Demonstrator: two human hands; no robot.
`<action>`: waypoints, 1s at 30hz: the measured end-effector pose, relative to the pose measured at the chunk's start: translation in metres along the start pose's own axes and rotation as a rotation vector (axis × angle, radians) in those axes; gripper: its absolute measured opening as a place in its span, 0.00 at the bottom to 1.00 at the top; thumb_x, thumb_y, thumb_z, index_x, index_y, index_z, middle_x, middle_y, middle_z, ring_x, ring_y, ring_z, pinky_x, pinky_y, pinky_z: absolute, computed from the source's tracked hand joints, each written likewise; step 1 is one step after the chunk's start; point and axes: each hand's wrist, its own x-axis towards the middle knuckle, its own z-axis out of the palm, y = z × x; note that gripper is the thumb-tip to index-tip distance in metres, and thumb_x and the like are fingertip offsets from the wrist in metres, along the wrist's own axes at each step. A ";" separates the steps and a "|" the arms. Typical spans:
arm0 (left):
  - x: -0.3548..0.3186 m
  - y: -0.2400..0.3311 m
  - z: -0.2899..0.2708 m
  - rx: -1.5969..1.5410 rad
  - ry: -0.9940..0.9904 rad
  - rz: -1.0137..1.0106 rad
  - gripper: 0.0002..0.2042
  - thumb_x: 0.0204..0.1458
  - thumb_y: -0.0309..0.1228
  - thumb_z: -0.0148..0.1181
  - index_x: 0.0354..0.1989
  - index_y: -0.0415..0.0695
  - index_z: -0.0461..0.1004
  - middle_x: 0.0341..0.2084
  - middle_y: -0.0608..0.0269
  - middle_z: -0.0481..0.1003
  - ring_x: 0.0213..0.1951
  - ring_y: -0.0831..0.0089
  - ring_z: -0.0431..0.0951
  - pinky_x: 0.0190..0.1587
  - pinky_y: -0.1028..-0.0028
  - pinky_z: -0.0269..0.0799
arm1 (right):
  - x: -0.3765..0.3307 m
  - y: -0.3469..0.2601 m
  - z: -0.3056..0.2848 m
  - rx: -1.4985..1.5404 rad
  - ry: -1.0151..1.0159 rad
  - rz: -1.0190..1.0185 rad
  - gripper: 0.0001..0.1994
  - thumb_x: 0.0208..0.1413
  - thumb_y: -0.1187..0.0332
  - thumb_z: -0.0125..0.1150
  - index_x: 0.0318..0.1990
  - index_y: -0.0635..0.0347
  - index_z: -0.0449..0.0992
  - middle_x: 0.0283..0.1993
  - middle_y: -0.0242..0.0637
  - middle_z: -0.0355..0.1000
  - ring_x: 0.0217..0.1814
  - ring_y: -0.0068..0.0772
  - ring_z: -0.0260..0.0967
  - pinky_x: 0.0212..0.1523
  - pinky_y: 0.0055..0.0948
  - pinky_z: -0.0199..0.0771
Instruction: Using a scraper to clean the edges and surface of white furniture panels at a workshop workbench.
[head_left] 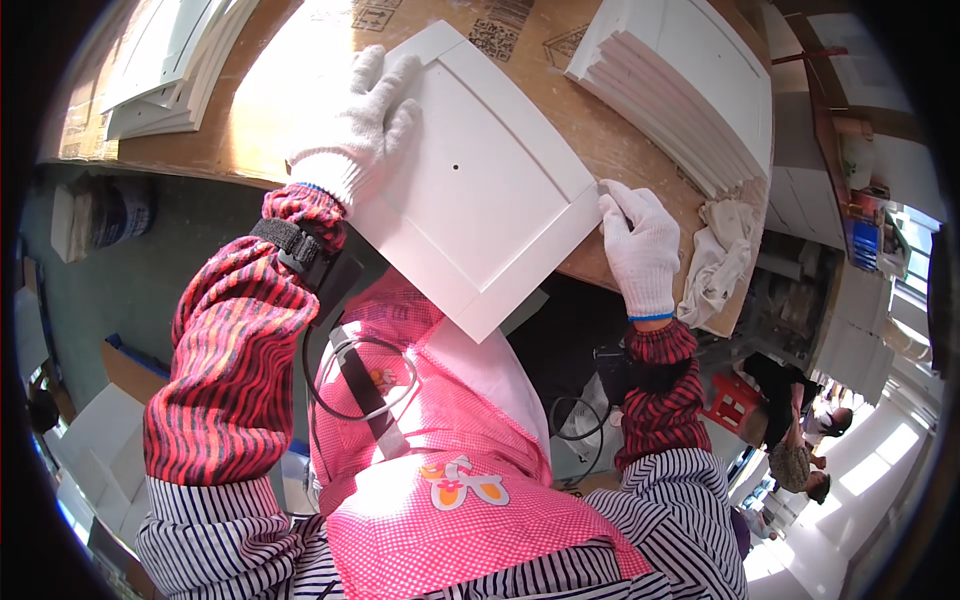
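Observation:
A white panel (480,190) with a raised frame and a small dark hole, resembling a cabinet door, lies tilted on the cardboard-covered table. One corner juts past the near edge, over my lap. My left hand (365,125), in a white knit glove, rests along the panel's left edge with its fingers stretched out and apart. At the right corner, my right hand (640,245), gloved the same way, pinches the panel's edge between thumb and bent fingers. Beside that hand lies a crumpled white cloth (722,255).
Stacks of similar white panels stand at the back right (690,90) and back left (170,80) of the table (570,85). A bucket-like container (120,212) is on the floor at left. Farther right are a red crate (735,405) and other people (798,465).

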 end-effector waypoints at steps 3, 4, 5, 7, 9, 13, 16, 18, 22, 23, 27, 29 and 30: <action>-0.001 -0.002 0.001 0.081 0.011 0.002 0.26 0.71 0.48 0.47 0.77 0.66 0.61 0.79 0.53 0.55 0.77 0.50 0.59 0.76 0.52 0.58 | 0.003 0.003 0.000 -0.012 0.010 -0.045 0.10 0.61 0.70 0.66 0.48 0.57 0.86 0.36 0.42 0.77 0.37 0.47 0.78 0.40 0.39 0.76; -0.002 -0.003 0.001 0.082 0.011 -0.007 0.26 0.71 0.48 0.47 0.77 0.67 0.62 0.79 0.53 0.55 0.76 0.49 0.60 0.76 0.52 0.58 | 0.003 0.003 0.001 -0.009 0.008 -0.047 0.10 0.61 0.70 0.66 0.48 0.57 0.86 0.36 0.42 0.77 0.37 0.47 0.78 0.40 0.39 0.76; -0.003 -0.003 0.000 0.082 0.010 -0.017 0.26 0.71 0.48 0.47 0.77 0.67 0.62 0.79 0.53 0.55 0.76 0.49 0.60 0.76 0.52 0.59 | 0.004 0.003 0.001 -0.031 0.011 -0.069 0.10 0.60 0.70 0.67 0.48 0.57 0.86 0.36 0.42 0.77 0.37 0.47 0.78 0.40 0.39 0.76; -0.002 -0.003 0.000 0.063 0.002 -0.017 0.26 0.71 0.48 0.47 0.77 0.68 0.62 0.79 0.53 0.55 0.76 0.48 0.60 0.76 0.53 0.59 | 0.004 0.002 0.001 -0.055 0.016 -0.087 0.10 0.60 0.70 0.67 0.47 0.57 0.86 0.36 0.42 0.77 0.37 0.47 0.78 0.40 0.40 0.76; -0.002 -0.002 -0.001 0.044 -0.006 -0.016 0.26 0.70 0.48 0.47 0.77 0.68 0.62 0.79 0.53 0.55 0.76 0.48 0.61 0.76 0.53 0.59 | 0.004 0.001 0.000 -0.133 0.017 -0.108 0.09 0.60 0.70 0.67 0.47 0.56 0.86 0.36 0.43 0.77 0.38 0.48 0.78 0.40 0.40 0.76; -0.002 -0.002 0.000 0.037 -0.006 -0.026 0.26 0.70 0.48 0.48 0.77 0.68 0.63 0.79 0.53 0.55 0.76 0.48 0.61 0.76 0.54 0.59 | 0.007 -0.001 -0.003 -0.103 -0.018 -0.103 0.09 0.60 0.70 0.67 0.46 0.55 0.86 0.36 0.43 0.77 0.39 0.48 0.78 0.41 0.40 0.77; -0.001 -0.002 -0.001 0.061 -0.006 -0.025 0.26 0.70 0.48 0.48 0.77 0.68 0.63 0.79 0.53 0.55 0.76 0.48 0.60 0.76 0.54 0.59 | 0.008 0.000 -0.002 -0.092 -0.012 -0.122 0.09 0.60 0.70 0.67 0.46 0.55 0.86 0.36 0.43 0.76 0.39 0.48 0.78 0.41 0.40 0.77; 0.001 -0.001 -0.002 0.077 -0.018 -0.025 0.26 0.70 0.48 0.48 0.77 0.67 0.63 0.79 0.53 0.55 0.76 0.48 0.59 0.76 0.53 0.59 | 0.007 0.001 -0.002 -0.129 -0.006 -0.134 0.09 0.60 0.70 0.67 0.46 0.55 0.86 0.35 0.43 0.76 0.39 0.49 0.77 0.40 0.42 0.76; 0.000 -0.005 0.002 0.045 0.010 0.003 0.26 0.70 0.47 0.49 0.77 0.66 0.63 0.78 0.51 0.58 0.76 0.47 0.60 0.76 0.53 0.58 | 0.016 -0.005 -0.008 -0.191 -0.042 -0.189 0.08 0.60 0.69 0.66 0.44 0.55 0.85 0.35 0.43 0.75 0.39 0.50 0.77 0.39 0.44 0.76; -0.001 -0.006 0.004 0.019 0.047 0.021 0.27 0.70 0.46 0.50 0.77 0.64 0.63 0.76 0.49 0.60 0.74 0.45 0.61 0.75 0.52 0.58 | 0.020 -0.007 -0.009 -0.257 -0.077 -0.218 0.07 0.60 0.69 0.65 0.43 0.54 0.84 0.35 0.43 0.75 0.39 0.51 0.77 0.39 0.45 0.76; 0.001 -0.004 0.000 0.074 0.035 0.019 0.27 0.70 0.46 0.50 0.77 0.65 0.63 0.76 0.48 0.60 0.74 0.45 0.61 0.75 0.53 0.59 | 0.018 -0.013 -0.007 -0.385 -0.113 -0.287 0.04 0.61 0.68 0.63 0.40 0.54 0.82 0.36 0.43 0.73 0.39 0.53 0.77 0.39 0.46 0.77; 0.002 0.000 0.000 0.085 -0.043 -0.041 0.27 0.70 0.48 0.47 0.77 0.66 0.62 0.79 0.54 0.56 0.77 0.49 0.58 0.77 0.54 0.57 | 0.013 -0.016 -0.007 -0.394 -0.130 -0.257 0.06 0.61 0.70 0.62 0.43 0.54 0.83 0.36 0.44 0.73 0.40 0.54 0.77 0.39 0.47 0.76; 0.002 0.000 -0.001 0.085 -0.043 -0.040 0.27 0.70 0.48 0.47 0.77 0.66 0.62 0.79 0.54 0.56 0.77 0.49 0.58 0.77 0.54 0.57 | 0.010 -0.018 -0.007 -0.400 -0.147 -0.224 0.08 0.61 0.71 0.62 0.46 0.55 0.83 0.37 0.45 0.74 0.40 0.55 0.76 0.40 0.48 0.76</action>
